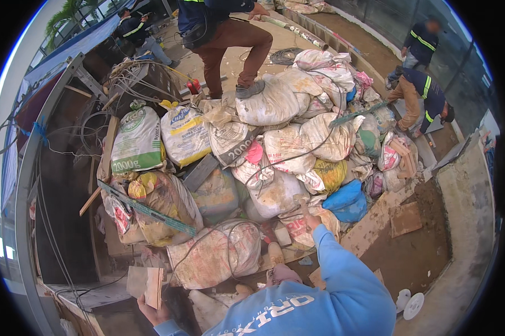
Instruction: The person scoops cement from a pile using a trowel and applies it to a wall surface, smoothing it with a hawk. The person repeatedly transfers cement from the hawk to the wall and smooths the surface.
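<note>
Gripped squarish wooden pieces in the left hand, near left, greyish-faced with pale brown edges, clutched a hammer-like tool in the right hand, farther right, near dirt-stained sacks.

Right hand clenched forward, left hand low

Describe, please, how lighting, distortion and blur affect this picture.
In the head view, fisheye distortion bows the grey metal post on the left; the far-left edge is washed out; light on the sacks is soft, without hard shadows; the head of the standing co-worker at upper right is blurred.
</note>
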